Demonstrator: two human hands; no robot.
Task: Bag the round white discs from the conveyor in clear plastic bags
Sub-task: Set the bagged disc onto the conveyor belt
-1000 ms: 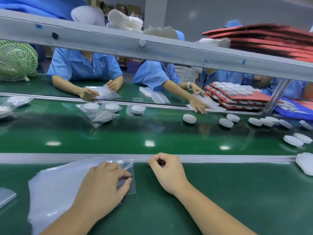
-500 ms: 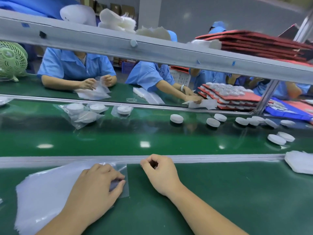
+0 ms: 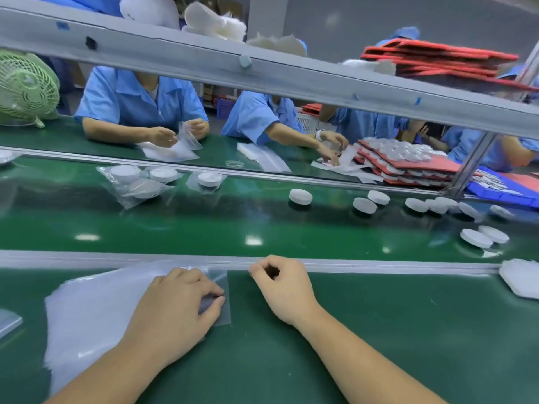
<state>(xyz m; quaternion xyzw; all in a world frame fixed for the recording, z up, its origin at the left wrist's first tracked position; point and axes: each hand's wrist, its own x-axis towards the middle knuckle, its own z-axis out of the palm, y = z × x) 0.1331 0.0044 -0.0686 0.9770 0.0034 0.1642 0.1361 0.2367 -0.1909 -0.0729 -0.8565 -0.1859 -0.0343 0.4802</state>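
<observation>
A stack of clear plastic bags (image 3: 87, 313) lies on the green bench in front of me. My left hand (image 3: 180, 313) rests on the stack, and its fingertips and thumb pinch the right edge of the top bag. Just to its right, my right hand (image 3: 281, 288) sits against the belt's near rail with its fingers curled and nothing in it. Loose round white discs (image 3: 300, 196) lie on the green conveyor (image 3: 204, 228), with several more towards the right (image 3: 476, 238). Bagged discs (image 3: 208, 179) lie at the belt's far left.
A second pile of white bags (image 3: 522, 282) lies at the right edge of the bench. Across the belt, people in blue shirts (image 3: 140, 103) handle bags beside red trays of discs (image 3: 408, 161). A grey beam (image 3: 262, 74) crosses overhead. A green fan (image 3: 26, 88) stands far left.
The discs and the bagged discs have drifted a little left along the belt. Both my hands have stayed where they were. A person opposite has lifted a bag.
</observation>
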